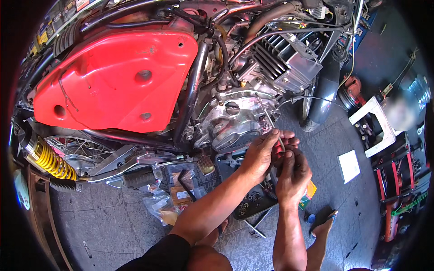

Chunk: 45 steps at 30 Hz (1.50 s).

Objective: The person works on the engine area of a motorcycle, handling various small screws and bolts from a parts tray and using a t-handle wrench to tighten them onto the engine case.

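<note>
My left hand (261, 156) is closed on a thin pale cable (270, 119), which rises from my fingers in front of the silver engine case (230, 126) of a motorcycle. My right hand (292, 174) is just below and right of the left, fingers curled at the same thin piece; whether it also grips something smaller is hidden. Both hands are over a dark tray (245, 209) of small metal parts, partly hidden by my left arm. The finned cylinder (278, 63) sits above the case.
A red side panel (113, 86), a yellow shock spring (54, 162) and exhaust pipe (323, 106) surround the engine. Plastic bags (158, 207), a white sheet (348, 166) and a blue cap (310, 218) lie on the floor (104, 226). Black-and-red racks (394, 178) stand at right.
</note>
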Each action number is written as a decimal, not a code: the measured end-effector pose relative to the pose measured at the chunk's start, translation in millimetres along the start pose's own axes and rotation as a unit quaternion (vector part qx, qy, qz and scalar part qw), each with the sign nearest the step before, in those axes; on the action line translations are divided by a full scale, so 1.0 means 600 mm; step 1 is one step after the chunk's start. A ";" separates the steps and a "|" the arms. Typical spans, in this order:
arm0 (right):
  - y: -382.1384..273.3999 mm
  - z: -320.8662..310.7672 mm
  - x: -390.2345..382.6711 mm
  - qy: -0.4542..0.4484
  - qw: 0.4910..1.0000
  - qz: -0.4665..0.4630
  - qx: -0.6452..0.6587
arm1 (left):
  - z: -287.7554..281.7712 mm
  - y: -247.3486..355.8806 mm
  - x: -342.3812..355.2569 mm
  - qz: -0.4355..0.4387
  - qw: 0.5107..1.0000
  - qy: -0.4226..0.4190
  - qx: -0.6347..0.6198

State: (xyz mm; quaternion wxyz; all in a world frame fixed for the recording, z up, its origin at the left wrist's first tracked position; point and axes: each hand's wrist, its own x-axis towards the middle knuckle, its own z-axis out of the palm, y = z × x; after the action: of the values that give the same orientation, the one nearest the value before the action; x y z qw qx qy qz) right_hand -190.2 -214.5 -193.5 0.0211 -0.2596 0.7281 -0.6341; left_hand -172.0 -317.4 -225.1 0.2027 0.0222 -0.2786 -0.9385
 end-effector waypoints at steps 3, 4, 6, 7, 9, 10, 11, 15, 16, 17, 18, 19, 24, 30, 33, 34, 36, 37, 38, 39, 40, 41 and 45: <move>0.000 0.002 0.035 0.011 0.999 -0.035 -0.003 | 0.006 -0.007 0.007 -0.005 0.998 -0.027 -0.056; -0.010 -0.001 0.042 -0.018 0.996 0.031 0.081 | -0.002 -0.004 0.008 -0.015 0.996 -0.055 -0.066; -0.035 -0.010 0.051 -0.076 0.953 0.162 0.244 | -0.010 0.005 0.003 -0.022 0.993 -0.081 -0.086; -0.032 -0.017 0.053 -0.083 0.958 0.179 0.208 | -0.005 0.003 0.003 -0.021 0.991 -0.082 -0.101; -0.033 -0.022 0.043 -0.078 0.976 0.140 0.147 | 0.013 -0.003 0.000 -0.013 0.993 -0.001 -0.116; -0.034 -0.020 0.034 -0.078 0.982 0.121 0.120 | 0.017 -0.001 -0.002 -0.007 0.992 0.043 -0.119; -0.010 -0.014 0.028 -0.024 0.999 -0.008 0.047 | 0.015 -0.002 0.001 0.021 0.992 0.060 -0.108; -0.018 -0.037 0.006 0.004 0.962 -0.150 -0.226 | 0.033 0.002 0.007 0.056 0.987 0.140 -0.050; -0.021 -0.043 0.002 0.000 0.953 -0.157 -0.259 | 0.035 0.000 0.009 0.056 0.987 0.146 -0.042; -0.028 -0.040 -0.003 -0.003 0.969 -0.106 -0.225 | 0.036 -0.001 0.011 0.056 0.986 0.151 -0.034; -0.032 -0.035 -0.007 -0.005 0.980 -0.054 -0.190 | 0.038 -0.001 0.012 0.056 0.986 0.157 -0.026; -0.027 -0.024 -0.005 0.021 0.992 -0.043 -0.116 | 0.043 -0.001 0.013 0.070 0.984 0.164 -0.016; -0.041 -0.033 0.025 -0.066 0.993 0.098 0.012 | 0.043 0.002 0.011 0.046 0.988 0.140 -0.052; -0.058 -0.039 0.066 -0.138 0.977 0.150 0.068 | 0.055 0.006 0.016 0.082 0.986 0.134 0.053; -0.059 -0.042 0.069 -0.138 0.982 0.124 -0.028 | 0.078 -0.016 0.036 0.191 0.964 0.175 0.061; -0.057 -0.040 0.069 -0.129 0.987 0.087 -0.046 | 0.080 -0.007 0.029 0.181 0.962 0.172 0.111; -0.050 -0.031 0.064 -0.109 0.991 0.011 -0.081 | 0.068 -0.022 0.017 0.231 0.926 0.192 0.230; -0.056 -0.032 0.061 -0.110 0.989 0.038 -0.092 | 0.072 -0.024 0.014 0.292 0.893 0.196 0.280; -0.057 -0.030 0.061 -0.110 0.990 0.037 -0.084 | 0.071 -0.020 0.012 0.274 0.900 0.196 0.276; -0.058 -0.028 0.061 -0.110 0.990 0.037 -0.077 | 0.072 -0.015 0.011 0.256 0.907 0.196 0.272; -0.059 -0.028 0.061 -0.109 0.991 0.037 -0.068 | 0.077 -0.003 0.011 0.238 0.913 0.195 0.269; -0.059 -0.026 0.064 -0.116 0.991 0.034 -0.052 | 0.068 -0.003 0.023 0.236 0.914 0.199 0.265; -0.062 -0.025 0.079 -0.164 0.982 0.028 -0.094 | 0.061 0.012 0.035 0.212 0.934 0.190 0.217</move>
State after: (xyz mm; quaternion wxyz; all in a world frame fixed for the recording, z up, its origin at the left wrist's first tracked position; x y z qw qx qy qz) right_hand -223.6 -222.0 -141.5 0.1334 -0.3407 0.7778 -0.5110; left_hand -194.0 -312.3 -188.9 0.4360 0.1841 -0.4299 -0.7689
